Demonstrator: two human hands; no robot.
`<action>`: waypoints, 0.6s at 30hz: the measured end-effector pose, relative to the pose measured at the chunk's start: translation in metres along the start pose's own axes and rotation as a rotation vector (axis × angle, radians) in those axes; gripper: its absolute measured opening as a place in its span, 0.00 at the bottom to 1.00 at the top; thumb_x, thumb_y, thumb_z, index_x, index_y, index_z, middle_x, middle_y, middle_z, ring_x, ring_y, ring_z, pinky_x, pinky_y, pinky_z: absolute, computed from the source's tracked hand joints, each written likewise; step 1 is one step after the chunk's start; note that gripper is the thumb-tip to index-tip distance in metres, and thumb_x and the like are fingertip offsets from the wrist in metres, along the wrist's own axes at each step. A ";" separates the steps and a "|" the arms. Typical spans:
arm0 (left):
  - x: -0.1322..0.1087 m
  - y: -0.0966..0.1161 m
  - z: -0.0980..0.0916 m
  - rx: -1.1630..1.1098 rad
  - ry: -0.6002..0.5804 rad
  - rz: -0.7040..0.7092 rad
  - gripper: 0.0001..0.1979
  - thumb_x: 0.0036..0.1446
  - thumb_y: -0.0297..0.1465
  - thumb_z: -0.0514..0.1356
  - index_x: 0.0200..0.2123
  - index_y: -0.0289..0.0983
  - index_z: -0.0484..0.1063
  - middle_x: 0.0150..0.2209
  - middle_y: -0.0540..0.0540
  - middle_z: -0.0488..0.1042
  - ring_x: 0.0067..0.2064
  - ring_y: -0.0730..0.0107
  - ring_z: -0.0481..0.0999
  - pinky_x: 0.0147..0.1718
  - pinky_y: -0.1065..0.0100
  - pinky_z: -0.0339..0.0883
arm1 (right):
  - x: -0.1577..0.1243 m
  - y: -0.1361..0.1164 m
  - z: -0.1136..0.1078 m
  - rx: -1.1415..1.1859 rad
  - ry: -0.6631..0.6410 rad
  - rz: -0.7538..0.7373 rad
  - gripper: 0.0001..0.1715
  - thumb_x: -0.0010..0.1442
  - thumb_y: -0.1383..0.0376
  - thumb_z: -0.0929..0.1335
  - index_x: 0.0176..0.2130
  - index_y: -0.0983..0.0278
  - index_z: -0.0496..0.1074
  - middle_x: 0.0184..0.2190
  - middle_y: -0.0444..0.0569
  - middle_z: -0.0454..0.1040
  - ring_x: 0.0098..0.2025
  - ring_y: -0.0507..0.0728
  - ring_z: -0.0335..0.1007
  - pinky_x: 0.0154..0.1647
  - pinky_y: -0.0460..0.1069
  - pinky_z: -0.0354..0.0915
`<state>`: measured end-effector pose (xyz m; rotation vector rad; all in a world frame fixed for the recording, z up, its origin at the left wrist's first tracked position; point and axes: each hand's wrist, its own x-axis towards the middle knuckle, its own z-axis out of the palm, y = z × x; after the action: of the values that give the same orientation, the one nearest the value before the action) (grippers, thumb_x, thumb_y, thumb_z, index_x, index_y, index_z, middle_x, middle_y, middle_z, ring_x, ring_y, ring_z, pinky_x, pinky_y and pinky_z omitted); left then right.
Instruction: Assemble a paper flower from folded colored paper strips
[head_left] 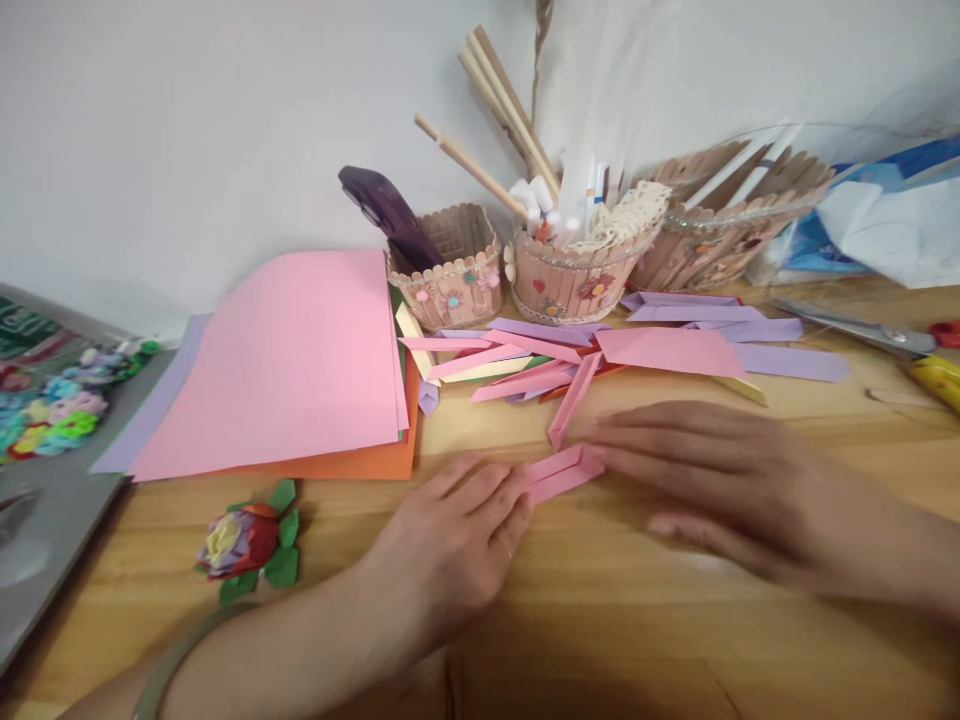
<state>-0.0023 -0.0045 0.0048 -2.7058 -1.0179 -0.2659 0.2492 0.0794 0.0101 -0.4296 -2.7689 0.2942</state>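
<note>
A folded pink paper strip (561, 474) lies on the wooden table (600, 640) between my hands. My left hand (457, 545) rests flat on the table with fingers stretched out, fingertips on the strip's left end. My right hand (712, 480) lies over the strip's right end, fingers extended and pressing it down; the hand is slightly blurred. Another pink strip (571, 398) leans just behind it.
A stack of pink, lilac and orange sheets (300, 360) lies at left. Loose pink and lilac strips (600, 350) are spread behind. Popsicle-stick baskets (450, 270) hold sticks and a phone. A paper flower (247, 540) sits front left; scissors (885, 335) lie at right.
</note>
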 end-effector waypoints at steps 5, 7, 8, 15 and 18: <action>-0.001 0.003 -0.002 0.000 -0.023 -0.037 0.12 0.61 0.26 0.49 0.42 0.34 0.72 0.45 0.45 0.76 0.49 0.65 0.70 0.51 0.59 0.60 | 0.007 -0.013 0.019 0.051 -0.205 -0.027 0.34 0.63 0.57 0.60 0.63 0.68 0.49 0.59 0.56 0.60 0.63 0.56 0.49 0.60 0.59 0.53; 0.000 0.004 -0.003 -0.021 0.001 -0.071 0.12 0.60 0.26 0.50 0.40 0.35 0.72 0.44 0.47 0.76 0.48 0.64 0.71 0.51 0.58 0.61 | 0.009 -0.014 0.022 0.010 -0.161 -0.013 0.29 0.64 0.59 0.59 0.61 0.68 0.54 0.58 0.55 0.62 0.62 0.57 0.51 0.59 0.60 0.54; 0.000 0.005 -0.004 -0.038 0.024 -0.087 0.12 0.60 0.25 0.50 0.39 0.35 0.73 0.44 0.47 0.76 0.48 0.65 0.71 0.50 0.58 0.62 | 0.011 -0.015 0.022 -0.015 -0.123 -0.005 0.26 0.64 0.61 0.59 0.59 0.68 0.59 0.57 0.55 0.64 0.61 0.58 0.54 0.58 0.59 0.56; 0.002 0.015 0.004 -0.121 0.223 -0.094 0.07 0.55 0.21 0.55 0.36 0.31 0.73 0.32 0.45 0.77 0.40 0.65 0.73 0.44 0.63 0.69 | 0.017 -0.028 0.016 -0.101 0.010 -0.119 0.23 0.66 0.72 0.53 0.37 0.69 0.73 0.33 0.51 0.75 0.34 0.56 0.68 0.32 0.52 0.66; 0.003 0.018 0.007 -0.134 0.187 -0.106 0.06 0.54 0.21 0.56 0.34 0.30 0.73 0.28 0.45 0.75 0.37 0.66 0.73 0.36 0.66 0.71 | 0.014 -0.030 0.018 -0.138 0.028 -0.137 0.23 0.66 0.72 0.52 0.37 0.70 0.73 0.31 0.51 0.74 0.32 0.56 0.66 0.29 0.51 0.63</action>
<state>0.0129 -0.0139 -0.0038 -2.6832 -1.1252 -0.6149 0.2227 0.0535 0.0053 -0.2731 -2.7847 0.0639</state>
